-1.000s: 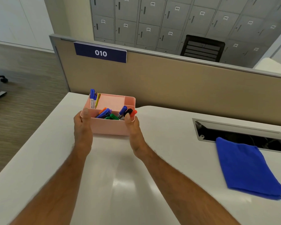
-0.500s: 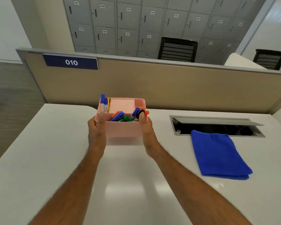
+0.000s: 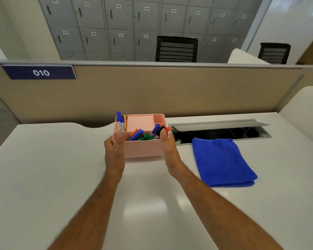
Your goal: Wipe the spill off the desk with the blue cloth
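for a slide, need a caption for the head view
Both hands hold a pink organizer of markers; blue cloth lies folded nearby.

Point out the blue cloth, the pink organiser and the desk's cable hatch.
blue cloth (image 3: 222, 161): head view, middle of the folded top layer.
pink organiser (image 3: 143, 148): head view, bare front wall between the hands.
cable hatch (image 3: 219, 123): head view, raised grey lid.

A white desk (image 3: 43, 177) with a glossy top is seen, bounded at the back by a tan partition (image 3: 170, 91). A pink organiser (image 3: 143, 148) filled with markers (image 3: 136, 135) is placed near the back edge. Just to its right, a folded blue cloth (image 3: 222, 161) is laid flat, its far edge touching an open cable hatch (image 3: 220, 130).
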{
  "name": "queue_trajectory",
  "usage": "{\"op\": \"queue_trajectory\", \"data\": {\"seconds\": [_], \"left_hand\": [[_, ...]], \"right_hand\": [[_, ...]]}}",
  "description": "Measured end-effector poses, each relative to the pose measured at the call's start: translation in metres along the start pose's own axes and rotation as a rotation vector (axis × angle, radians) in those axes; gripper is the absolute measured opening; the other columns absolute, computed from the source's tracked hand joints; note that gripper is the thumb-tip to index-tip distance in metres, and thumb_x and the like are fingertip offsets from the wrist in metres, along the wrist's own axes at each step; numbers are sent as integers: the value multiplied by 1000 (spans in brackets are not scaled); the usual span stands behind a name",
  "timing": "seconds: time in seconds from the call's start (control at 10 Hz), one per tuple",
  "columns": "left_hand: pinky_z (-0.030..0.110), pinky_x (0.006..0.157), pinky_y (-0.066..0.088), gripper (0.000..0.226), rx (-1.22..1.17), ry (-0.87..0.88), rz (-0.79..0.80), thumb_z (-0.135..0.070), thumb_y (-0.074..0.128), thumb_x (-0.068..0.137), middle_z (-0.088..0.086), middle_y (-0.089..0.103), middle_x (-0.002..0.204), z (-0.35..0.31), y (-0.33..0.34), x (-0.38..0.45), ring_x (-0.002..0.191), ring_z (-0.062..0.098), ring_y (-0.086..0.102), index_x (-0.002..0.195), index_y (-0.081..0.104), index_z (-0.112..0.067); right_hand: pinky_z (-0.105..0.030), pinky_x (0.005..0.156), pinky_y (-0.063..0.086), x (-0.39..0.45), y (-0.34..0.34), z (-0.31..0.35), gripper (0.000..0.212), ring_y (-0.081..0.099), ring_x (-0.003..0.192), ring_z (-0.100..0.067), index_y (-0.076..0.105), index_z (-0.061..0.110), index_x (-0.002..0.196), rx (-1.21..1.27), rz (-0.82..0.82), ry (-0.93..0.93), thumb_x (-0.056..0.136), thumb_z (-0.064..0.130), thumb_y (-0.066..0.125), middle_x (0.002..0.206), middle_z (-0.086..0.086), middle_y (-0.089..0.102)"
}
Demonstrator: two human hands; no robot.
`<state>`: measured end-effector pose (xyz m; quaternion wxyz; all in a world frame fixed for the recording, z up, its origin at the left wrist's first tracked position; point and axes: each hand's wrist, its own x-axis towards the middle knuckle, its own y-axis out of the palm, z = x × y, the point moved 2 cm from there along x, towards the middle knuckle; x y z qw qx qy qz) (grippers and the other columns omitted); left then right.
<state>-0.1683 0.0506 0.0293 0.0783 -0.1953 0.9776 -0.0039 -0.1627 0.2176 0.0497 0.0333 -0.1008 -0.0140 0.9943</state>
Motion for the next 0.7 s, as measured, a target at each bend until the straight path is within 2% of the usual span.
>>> {"op": "queue_trajectory", "data": {"seconds": [0.1,0.2,0.3,0.4,0.5,0.6,0.7], "left_hand": [[27,72,52,107,1,12,3,-104,35,43,0,55,129,3,5,-4,109,20,61,125,43,-35],[25,68,51,113,-1,15,-12,-104,36,43,-1,56,128,5,7,-4,104,18,63,130,43,-32],[25,65,51,119,-5,30,-33,-102,37,46,-1,59,122,5,5,-5,95,15,66,137,41,-26],[25,64,52,120,4,46,-36,-102,38,47,-4,60,117,5,3,-3,95,17,67,139,41,-25],[25,64,53,118,23,40,-26,-101,39,47,-5,60,116,7,2,-3,94,17,67,138,41,-25],[27,65,53,116,51,26,0,-99,39,51,-2,60,118,6,-1,-4,93,16,66,139,40,-24],[31,74,54,106,124,11,18,-92,37,63,6,60,130,3,-7,0,101,19,65,143,37,-22]], "right_hand": [[-49,116,36,1,-7,-7,93,49,131,-17,35,32,148,0,1,2,73,86,37,142,3,54],[-47,114,36,3,-8,-13,93,46,132,-17,32,31,151,-6,1,20,74,83,36,143,3,51],[-29,94,43,3,-6,-16,88,52,118,-9,32,34,149,-14,11,19,75,81,36,128,9,57],[-26,90,43,5,-5,-17,95,53,120,-11,32,32,149,-32,13,9,70,85,36,130,6,57],[-34,102,42,7,-3,-20,111,49,128,-16,25,30,155,-60,11,28,63,90,35,143,0,51],[-39,108,41,6,-4,-21,117,47,132,-18,19,30,159,-95,24,43,61,94,33,149,-3,46],[-44,118,32,2,-17,-22,115,39,141,-18,11,30,161,-30,-16,33,67,93,34,161,-3,34]]}}
